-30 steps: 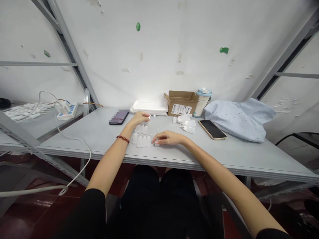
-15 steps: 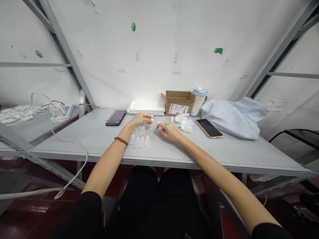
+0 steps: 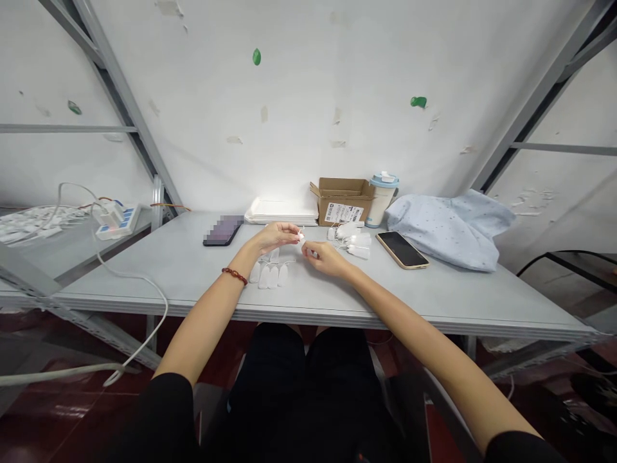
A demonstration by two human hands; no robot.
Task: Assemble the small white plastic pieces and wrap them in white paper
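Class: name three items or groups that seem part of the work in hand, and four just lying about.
In the work, probably:
small white piece in the left hand
white tags near that hand
corded white cluster

Lying about, apparently:
dark-edged phone
gold-edged phone
lidded cup
blue cloth

Over the counter, the left hand and the right hand are bare. A bracelet of reddish-brown beads circles the left wrist. This side of the counter's front edge, a black left sleeve and a matching right sleeve, both short, leave the forearms uncovered. Below that edge, dark legwear covers the thighs, its details lost in shadow.
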